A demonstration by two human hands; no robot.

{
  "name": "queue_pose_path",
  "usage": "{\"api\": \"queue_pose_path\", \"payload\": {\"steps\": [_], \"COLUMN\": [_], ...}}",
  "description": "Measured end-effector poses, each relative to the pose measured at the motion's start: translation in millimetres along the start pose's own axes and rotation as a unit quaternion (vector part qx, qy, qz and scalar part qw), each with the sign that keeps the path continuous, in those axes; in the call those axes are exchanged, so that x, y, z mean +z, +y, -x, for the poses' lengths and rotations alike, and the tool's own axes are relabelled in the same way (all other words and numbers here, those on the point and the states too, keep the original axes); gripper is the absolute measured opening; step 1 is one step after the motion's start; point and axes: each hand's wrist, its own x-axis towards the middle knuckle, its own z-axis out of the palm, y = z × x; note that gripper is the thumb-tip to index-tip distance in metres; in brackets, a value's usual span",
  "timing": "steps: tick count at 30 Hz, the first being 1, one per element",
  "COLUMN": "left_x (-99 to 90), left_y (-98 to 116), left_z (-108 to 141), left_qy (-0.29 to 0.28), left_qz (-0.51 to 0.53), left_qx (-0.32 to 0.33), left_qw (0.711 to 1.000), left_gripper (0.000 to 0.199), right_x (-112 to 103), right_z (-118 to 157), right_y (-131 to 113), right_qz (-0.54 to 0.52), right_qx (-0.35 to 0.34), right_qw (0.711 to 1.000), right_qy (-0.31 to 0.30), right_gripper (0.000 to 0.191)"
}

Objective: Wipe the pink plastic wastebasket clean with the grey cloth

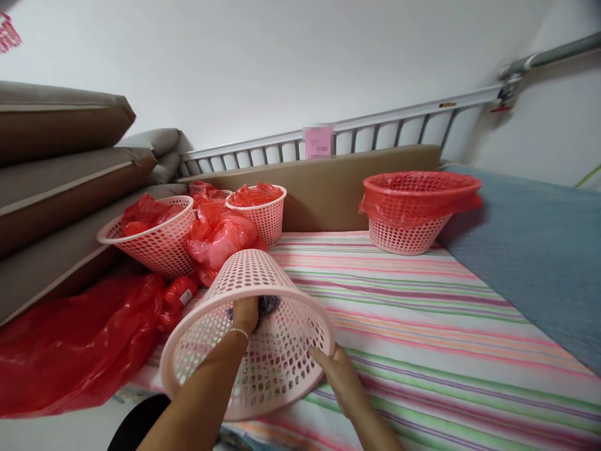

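A pale pink plastic mesh basket [282, 376] lies on its side on the striped sheet, its mouth facing me. My left hand [246, 312], with a band at the wrist, reaches deep inside it. A dark grey cloth [268, 304] is bunched under that hand against the basket's inner wall; the fingertips are partly hidden. On the right, my right hand [330, 363] grips the basket's rim, thumb on the inside and the other fingers behind the wall.
At left stand pink baskets [176, 241] [270, 220] lined with red bags, beside a stuffed red bag [220, 241] and a loose red plastic sheet [84, 344]. Stacked cushions [56, 188] border them. A red-lined basket [408, 238] stands at back right near blue fabric [511, 232].
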Motion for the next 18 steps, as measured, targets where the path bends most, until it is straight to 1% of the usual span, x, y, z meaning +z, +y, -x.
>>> {"api": "queue_pose_path", "payload": {"steps": [2,5,7,9,12,13,16,18], "left_x": [2.6,0.0,-3.4,-6.5,-10.9,-12.6,-18.2,-21.8], "left_y": [-3,-1,4,12,22,25,31,32], "left_z": [0,7,16,30,62,75,117,142], "left_qy": [-0.003,-0.022,-0.035,-0.048,-0.067,-0.072,-0.078,-0.083], "left_qz": [-0.011,-0.018,-0.023,-0.026,-0.019,-0.011,0.019,0.038], "left_qx": [-0.007,0.006,0.023,0.039,0.063,0.073,0.109,0.131], "left_qw": [1.000,1.000,0.999,0.998,0.996,0.995,0.991,0.987], "left_gripper": [0.034,0.032,0.031,0.029,0.024,0.026,0.047,0.052], "right_x": [9,20,23,23,21,20,20,21], "right_z": [3,7,9,8,6,6,5,5], "right_y": [8,19,23,25,26,26,27,26], "right_qz": [-0.027,-0.081,-0.111,-0.127,-0.130,-0.127,-0.120,-0.119], "right_qx": [0.004,0.026,0.037,0.042,0.060,0.066,0.064,0.050], "right_qw": [0.999,0.996,0.993,0.991,0.990,0.990,0.991,0.992], "right_qy": [0.017,0.016,0.014,0.012,0.011,0.012,0.010,-0.003], "right_gripper": [0.041,0.039,0.039,0.041,0.043,0.043,0.042,0.042]}}
